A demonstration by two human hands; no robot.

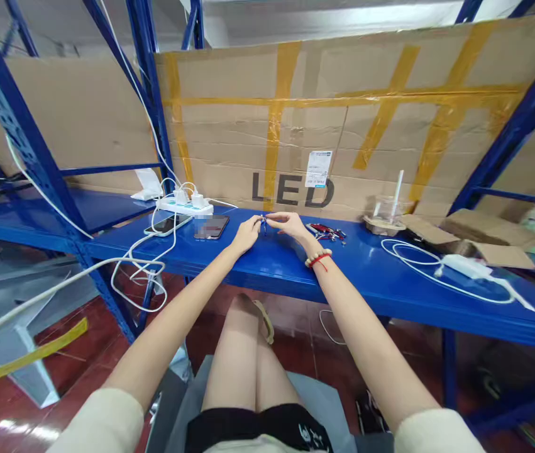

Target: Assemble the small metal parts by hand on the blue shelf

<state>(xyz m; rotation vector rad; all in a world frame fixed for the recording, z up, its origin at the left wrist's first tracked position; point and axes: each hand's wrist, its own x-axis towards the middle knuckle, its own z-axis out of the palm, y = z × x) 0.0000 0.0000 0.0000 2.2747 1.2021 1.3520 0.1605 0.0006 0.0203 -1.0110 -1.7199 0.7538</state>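
Observation:
Over the blue shelf top (276,259), my left hand (248,233) and my right hand (290,224) meet at the fingertips. The left fingers are closed in a pinch. My right thumb and index finger also pinch at the same spot, from the other side. A tiny dark and silvery piece (264,224) shows between them, too small to name. Just right of my right hand lies a loose pile of small red and silvery pieces (328,232), partly hidden behind that hand.
Left of my hands are a dark phone (211,228), another phone (168,225) and a white power strip (185,206) with tangled cables. Rightward stand a plastic cup with a straw (387,212), a white adapter (466,267) and an open carton (493,233). Taped cardboard (229,145) backs the shelf.

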